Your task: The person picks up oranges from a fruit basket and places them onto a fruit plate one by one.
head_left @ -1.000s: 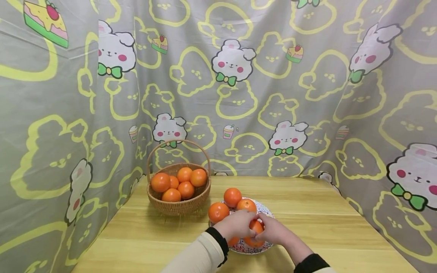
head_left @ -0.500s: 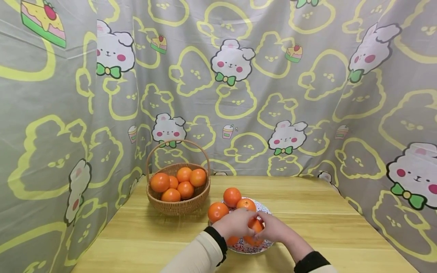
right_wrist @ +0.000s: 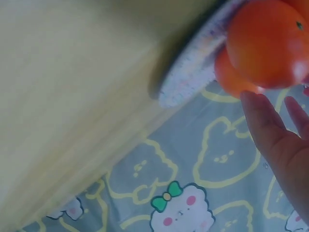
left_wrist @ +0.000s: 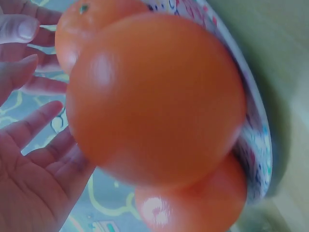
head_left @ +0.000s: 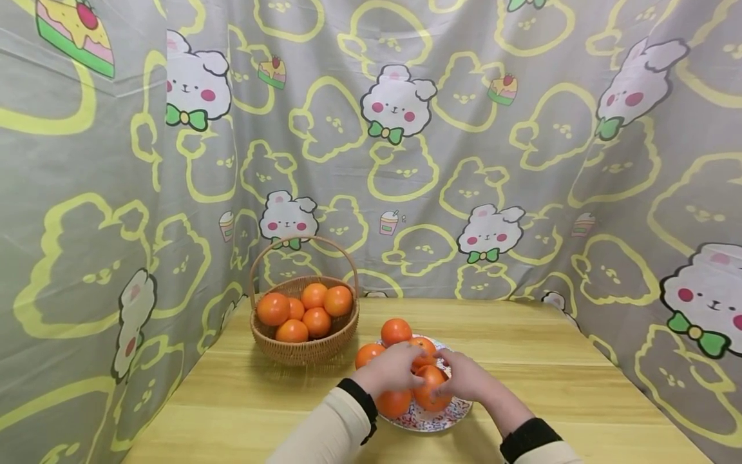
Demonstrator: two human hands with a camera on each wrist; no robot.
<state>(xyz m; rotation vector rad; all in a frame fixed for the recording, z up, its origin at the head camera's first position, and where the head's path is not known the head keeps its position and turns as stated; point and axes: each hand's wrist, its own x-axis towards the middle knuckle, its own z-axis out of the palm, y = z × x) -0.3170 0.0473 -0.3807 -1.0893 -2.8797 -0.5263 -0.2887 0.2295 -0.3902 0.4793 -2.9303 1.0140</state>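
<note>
On a white plate (head_left: 418,422) with red and blue flecks sit several oranges. My left hand (head_left: 394,370) is over the plate's left side, fingers loosely bent above the fruit. Opposite it my right hand (head_left: 468,379) is held at the plate's right side, fingers relaxed. Between the two hands lies one orange (head_left: 431,389), near the fingertips. The left wrist view has my left palm (left_wrist: 34,174) with straight fingers beside a large orange (left_wrist: 154,99). In the right wrist view, straight fingers of my right hand (right_wrist: 282,140) are just below an orange (right_wrist: 265,43).
A wicker basket (head_left: 304,351) with a tall handle stands at the back left of the wooden table (head_left: 522,361), filled with several oranges. A grey curtain (head_left: 336,180) with yellow outlines and rabbit faces surrounds the table.
My hands, nearly touching around the orange before, have drawn apart. The orange between them now shows more fully, and the left hand has shifted slightly left and up.
</note>
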